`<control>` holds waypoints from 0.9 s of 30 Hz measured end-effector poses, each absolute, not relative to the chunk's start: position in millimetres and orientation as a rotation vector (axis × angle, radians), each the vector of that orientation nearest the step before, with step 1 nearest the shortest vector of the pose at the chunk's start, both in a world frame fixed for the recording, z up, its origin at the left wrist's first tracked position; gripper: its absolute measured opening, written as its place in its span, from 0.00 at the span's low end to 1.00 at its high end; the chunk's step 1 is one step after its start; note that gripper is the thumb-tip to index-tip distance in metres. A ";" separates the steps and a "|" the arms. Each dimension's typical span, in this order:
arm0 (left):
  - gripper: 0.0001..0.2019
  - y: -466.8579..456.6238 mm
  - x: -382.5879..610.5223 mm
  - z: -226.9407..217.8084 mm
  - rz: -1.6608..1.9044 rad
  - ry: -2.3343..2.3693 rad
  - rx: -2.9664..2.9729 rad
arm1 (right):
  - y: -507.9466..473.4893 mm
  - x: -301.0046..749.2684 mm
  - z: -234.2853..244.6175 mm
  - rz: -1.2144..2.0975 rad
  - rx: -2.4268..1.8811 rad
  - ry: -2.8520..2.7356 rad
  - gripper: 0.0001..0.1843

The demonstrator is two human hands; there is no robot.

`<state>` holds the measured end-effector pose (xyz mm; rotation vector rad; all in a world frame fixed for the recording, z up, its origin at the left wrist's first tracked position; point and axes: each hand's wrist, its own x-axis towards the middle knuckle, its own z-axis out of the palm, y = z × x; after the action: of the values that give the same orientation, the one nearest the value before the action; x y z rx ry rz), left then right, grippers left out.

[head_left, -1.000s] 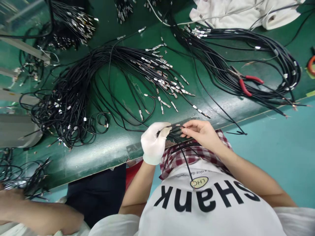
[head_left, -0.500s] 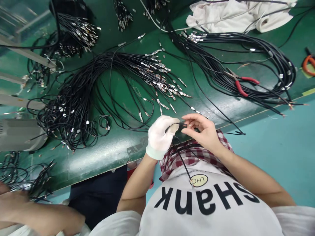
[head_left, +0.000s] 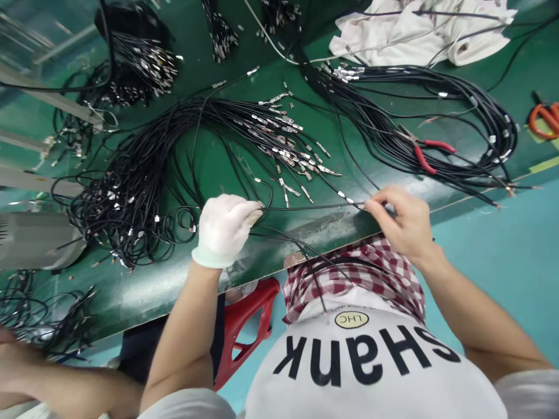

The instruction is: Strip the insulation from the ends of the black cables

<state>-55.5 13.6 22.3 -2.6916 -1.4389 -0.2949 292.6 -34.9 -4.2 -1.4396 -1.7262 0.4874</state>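
A thin black cable [head_left: 305,208] runs nearly straight between my hands, just over the front of the green table. My left hand [head_left: 227,226], in a white glove, is closed on it at the left. My bare right hand [head_left: 399,221] pinches its right end between thumb and fingers; the very tip is hidden. Beyond the left hand lies a large bundle of black cables [head_left: 174,125] with metal terminals at their ends. More loose black cables [head_left: 301,241] trail from the left hand over the table edge onto my lap.
Red-handled pliers [head_left: 423,152] rest on a coiled cable bundle [head_left: 484,93] at the right. Orange-handled scissors [head_left: 544,119] and a white cloth [head_left: 419,32] lie farther off. A grey machine [head_left: 39,241] stands left, near another person's arm [head_left: 65,378]. A red stool [head_left: 244,326] is below the table.
My hands have drawn apart, the left hand moving left and the right hand moving right. The cable now stretches between them, and the red stool shows more fully.
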 end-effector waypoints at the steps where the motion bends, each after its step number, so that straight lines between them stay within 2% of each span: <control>1: 0.13 18.8 -61.6 19.7 -0.221 -1.423 -2.643 | -41.2 294.0 -4.2 0.494 -1.453 -1.830 0.09; 4: 0.12 30.3 -63.4 4.0 -0.048 -1.426 -2.628 | -59.9 287.8 -10.1 0.571 -1.488 -2.056 0.14; 6: 0.11 31.7 -51.9 -5.2 -0.071 -1.485 -2.676 | -67.6 280.0 -16.4 0.582 -1.525 -2.149 0.17; 10: 0.14 11.3 -3.6 -4.0 -0.388 -1.576 -2.759 | -69.8 269.4 -21.2 0.681 -1.598 -2.106 0.19; 13: 0.17 -15.0 42.4 -0.8 -0.514 -1.389 -3.036 | -67.5 266.7 -14.4 0.831 -1.581 -1.973 0.21; 16: 0.15 -30.3 74.6 -7.2 -0.737 -1.416 -3.089 | -58.0 278.5 -2.8 0.880 -1.510 -1.957 0.18; 19: 0.11 -29.5 83.7 -14.9 -0.784 -1.542 -3.090 | -28.5 321.4 7.4 0.728 -1.531 -1.921 0.15; 22: 0.10 -25.0 81.5 -17.0 -0.770 -1.651 -3.103 | 14.5 385.2 7.8 0.199 -1.713 -1.811 0.16; 24: 0.11 -25.0 80.8 -16.5 -0.725 -1.702 -3.102 | 38.9 421.0 1.5 0.096 -1.821 -1.914 0.24; 27: 0.11 -27.9 82.9 -15.5 -0.675 -1.762 -3.115 | 58.6 446.2 -11.7 0.160 -1.884 -2.079 0.34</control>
<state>82.9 -27.9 -15.5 -3.1153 -1.7617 -0.6747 446.2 58.6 -11.7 -1.8843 -2.0792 0.1595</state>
